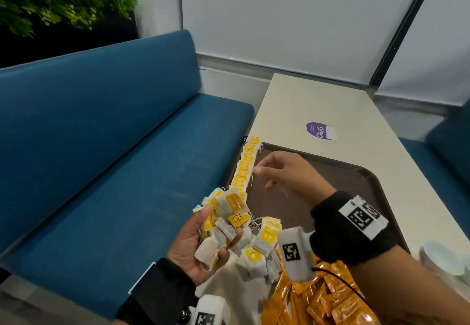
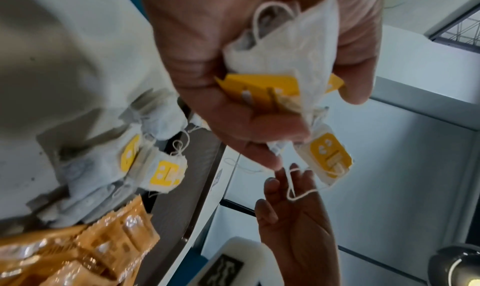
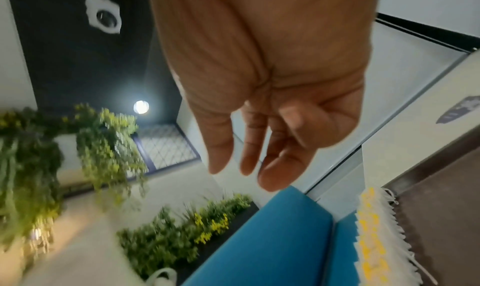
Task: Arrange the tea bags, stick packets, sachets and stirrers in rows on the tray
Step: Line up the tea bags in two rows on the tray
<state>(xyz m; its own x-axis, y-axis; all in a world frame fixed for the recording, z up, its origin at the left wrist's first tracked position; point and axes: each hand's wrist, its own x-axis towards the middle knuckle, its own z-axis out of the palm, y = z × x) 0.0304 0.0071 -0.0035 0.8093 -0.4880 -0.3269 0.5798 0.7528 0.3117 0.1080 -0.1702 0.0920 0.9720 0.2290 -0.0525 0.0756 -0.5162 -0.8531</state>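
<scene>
Tea bags (image 1: 245, 163): 1 row laid along the tray's left edge, yellow tags up, strings trailing inward. Rest of brown tray (image 1: 343, 180) bare as far as visible, so judged early in the task. More tea bags bunched in left hand (image 1: 203, 243), fingers and thumb curled round the cluster (image 1: 229, 223), held just off the counter's (image 1: 318, 106) left side near the row's near end. Loose tea-bag heap (image 1: 259, 248) beside that hand. Right hand (image 1: 282, 172) over the tray next to the row, fingers relaxed and slightly spread, grasping nothing. Orange stick packets (image 1: 318, 304) piled loose at the near edge, not yet lined up. White cup-like stack (image 1: 440, 258) at right, too blurred to identify. No stirrers or sachets made out. Left to do, judged: finish tea bags, then every other row.
</scene>
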